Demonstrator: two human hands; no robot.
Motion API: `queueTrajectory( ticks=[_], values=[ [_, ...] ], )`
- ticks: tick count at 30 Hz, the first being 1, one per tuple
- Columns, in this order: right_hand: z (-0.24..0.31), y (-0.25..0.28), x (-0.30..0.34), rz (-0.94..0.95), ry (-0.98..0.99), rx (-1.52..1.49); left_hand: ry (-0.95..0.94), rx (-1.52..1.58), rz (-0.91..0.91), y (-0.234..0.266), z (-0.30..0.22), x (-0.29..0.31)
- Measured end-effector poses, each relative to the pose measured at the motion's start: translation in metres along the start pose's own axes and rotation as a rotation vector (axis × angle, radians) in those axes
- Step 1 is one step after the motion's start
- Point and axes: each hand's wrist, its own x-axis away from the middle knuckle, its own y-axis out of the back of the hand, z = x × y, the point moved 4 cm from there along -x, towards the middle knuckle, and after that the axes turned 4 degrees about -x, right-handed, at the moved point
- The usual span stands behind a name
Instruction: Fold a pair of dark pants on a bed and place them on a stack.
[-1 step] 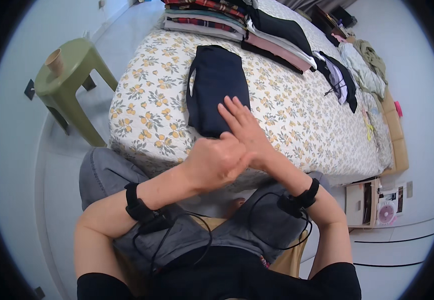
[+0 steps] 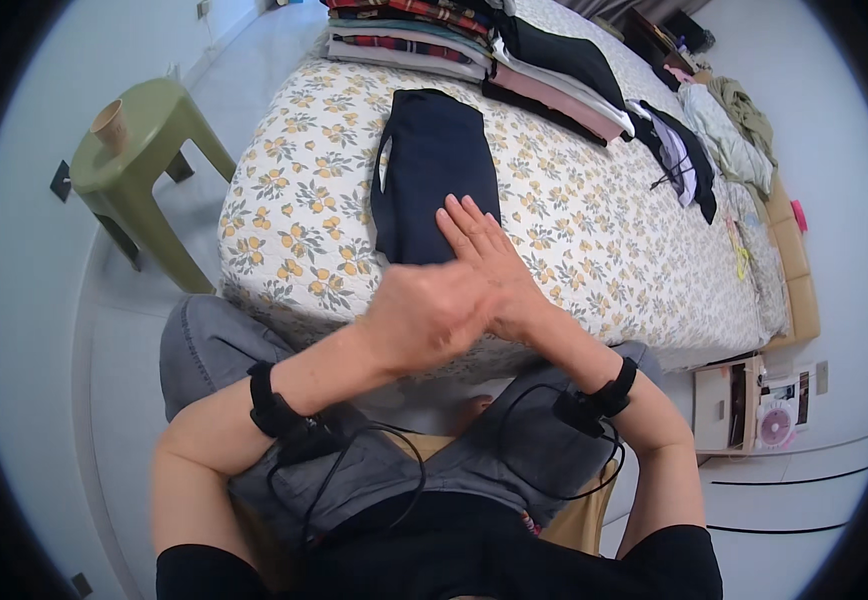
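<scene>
A folded navy garment point(image 2: 439, 150) lies on the bed near its front edge, a narrow gap showing along its left side. My right hand point(image 2: 489, 260) is open, its straight fingertips resting on the garment's lower right part. Curled into a fist, my left hand point(image 2: 429, 315) is in front of the garment's near end and overlaps the right hand by the base of its thumb. That fist is slightly blurred, and its fingers are turned away, so whatever they hold, if anything, is hidden.
Stacks of folded clothes point(image 2: 409, 45) stand farther back on the floral bedspread point(image 2: 294, 200). Loose clothes point(image 2: 679, 160) lie toward the right side. At the left is a green stool point(image 2: 159, 140) carrying a paper cup point(image 2: 109, 125). Black cables point(image 2: 424, 470) hang from both wrist straps.
My left fist has shifted very slightly left and is more blurred. My right hand and the garment stay almost where they were.
</scene>
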Motion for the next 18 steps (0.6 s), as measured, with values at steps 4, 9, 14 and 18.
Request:
queueTrajectory(
  ticks=[4, 9, 14, 18],
  values=[
    [0.003, 0.005, 0.007, -0.063, -0.067, -0.005, 0.184, -0.201, -0.224, 0.024, 0.043, -0.028],
    [0.009, -0.011, 0.006, -0.037, -0.072, 0.094, 0.271, -0.535, 0.185, -0.016, 0.108, -0.007],
    [0.000, 0.015, 0.015, -0.113, -0.068, -0.047, 0.299, -0.492, 0.127, -0.006, 0.116, -0.014],
    [-0.039, 0.053, 0.028, -0.324, -0.174, -0.208, 0.507, -0.065, -0.352, 0.044, 0.135, -0.027]
  ],
)
